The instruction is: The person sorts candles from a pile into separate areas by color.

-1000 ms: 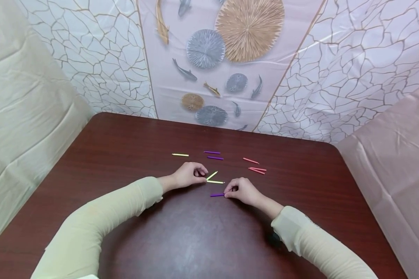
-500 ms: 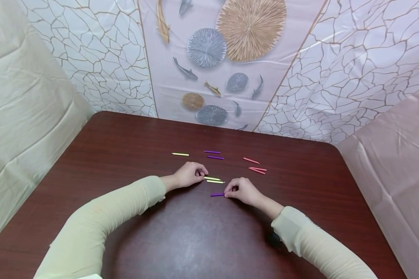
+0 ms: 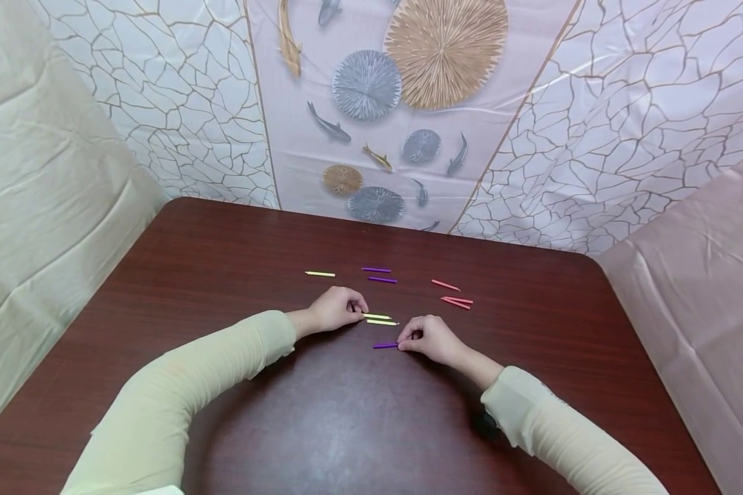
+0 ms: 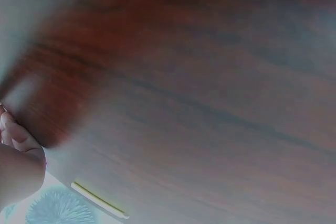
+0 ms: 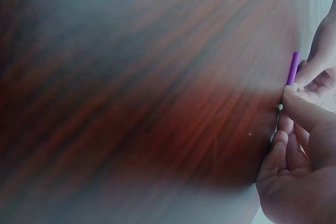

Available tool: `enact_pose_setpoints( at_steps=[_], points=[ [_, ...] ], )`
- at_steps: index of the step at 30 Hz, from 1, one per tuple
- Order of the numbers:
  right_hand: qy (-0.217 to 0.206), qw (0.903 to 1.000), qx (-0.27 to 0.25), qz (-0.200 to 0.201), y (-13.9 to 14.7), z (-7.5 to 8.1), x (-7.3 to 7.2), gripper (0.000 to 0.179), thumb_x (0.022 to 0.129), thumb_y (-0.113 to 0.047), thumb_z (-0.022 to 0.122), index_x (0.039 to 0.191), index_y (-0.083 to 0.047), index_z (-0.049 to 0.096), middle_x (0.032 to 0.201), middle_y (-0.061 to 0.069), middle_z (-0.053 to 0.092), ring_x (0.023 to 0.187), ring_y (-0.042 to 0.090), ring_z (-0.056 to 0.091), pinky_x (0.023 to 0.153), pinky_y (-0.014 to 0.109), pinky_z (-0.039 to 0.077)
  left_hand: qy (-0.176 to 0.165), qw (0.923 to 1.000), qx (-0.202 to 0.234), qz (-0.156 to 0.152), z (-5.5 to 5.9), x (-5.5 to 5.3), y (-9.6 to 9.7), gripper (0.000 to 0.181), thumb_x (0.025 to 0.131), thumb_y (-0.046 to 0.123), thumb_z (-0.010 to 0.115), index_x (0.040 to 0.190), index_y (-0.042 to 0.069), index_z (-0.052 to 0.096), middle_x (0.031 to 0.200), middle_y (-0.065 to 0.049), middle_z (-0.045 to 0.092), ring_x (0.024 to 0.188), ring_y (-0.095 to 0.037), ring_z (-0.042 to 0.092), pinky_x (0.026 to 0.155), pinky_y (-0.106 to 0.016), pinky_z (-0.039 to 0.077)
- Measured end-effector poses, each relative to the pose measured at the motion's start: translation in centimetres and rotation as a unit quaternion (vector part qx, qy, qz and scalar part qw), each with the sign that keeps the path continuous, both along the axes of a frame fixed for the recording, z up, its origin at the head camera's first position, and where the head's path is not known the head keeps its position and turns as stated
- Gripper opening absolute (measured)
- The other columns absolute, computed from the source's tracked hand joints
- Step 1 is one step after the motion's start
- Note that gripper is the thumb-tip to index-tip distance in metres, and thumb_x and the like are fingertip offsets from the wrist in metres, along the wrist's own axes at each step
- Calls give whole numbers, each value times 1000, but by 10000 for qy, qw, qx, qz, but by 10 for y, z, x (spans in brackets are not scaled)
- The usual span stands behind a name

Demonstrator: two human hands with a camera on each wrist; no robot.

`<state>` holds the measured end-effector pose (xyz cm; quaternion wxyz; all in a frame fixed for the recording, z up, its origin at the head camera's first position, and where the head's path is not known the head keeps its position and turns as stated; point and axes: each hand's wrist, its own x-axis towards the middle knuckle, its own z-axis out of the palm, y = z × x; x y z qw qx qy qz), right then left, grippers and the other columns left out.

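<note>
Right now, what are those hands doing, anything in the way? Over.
Left hand pinches yellow stick. Right hand pinches purple stick. Second yellow stick between these; no obstruction visible.

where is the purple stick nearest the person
In the head view, the purple stick is pinched at its right end by the right hand, just below the central yellow pair.

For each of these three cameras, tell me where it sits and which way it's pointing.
Head: worn on the head, facing forward and down at the table; the left hand, right hand and both sleeves show.
Left wrist: on that wrist, facing across the tabletop, a loose yellow stick below; part of the left hand shows at the left edge.
Right wrist: on that wrist, facing along the tabletop; both hands show at right.
Head and right wrist share the purple stick and both hands.
</note>
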<state>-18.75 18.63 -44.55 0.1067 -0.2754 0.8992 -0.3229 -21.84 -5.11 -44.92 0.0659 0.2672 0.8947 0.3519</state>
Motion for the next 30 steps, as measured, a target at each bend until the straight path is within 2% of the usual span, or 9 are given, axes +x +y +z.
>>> enact_pose_setpoints(
  at_steps=[15,30],
  points=[
    [242,9996,-20,151,1,0,1,4,77,-10,74,74,-8,72,71,1,67,65,-1,47,61,19,41,101,9999,16,-74,-2,0,-1,4,81,8,67,82,6,70,74,-1,67,69,-3,55,68,-15,45],
    [237,9995,79,177,1,1,2,5,78,-10,73,74,-8,70,71,0,66,66,1,47,62,19,41,65,10000,-9,-50,-1,1,-1,4,81,9,67,82,8,70,74,0,66,69,-3,54,68,-16,45]
  ],
)
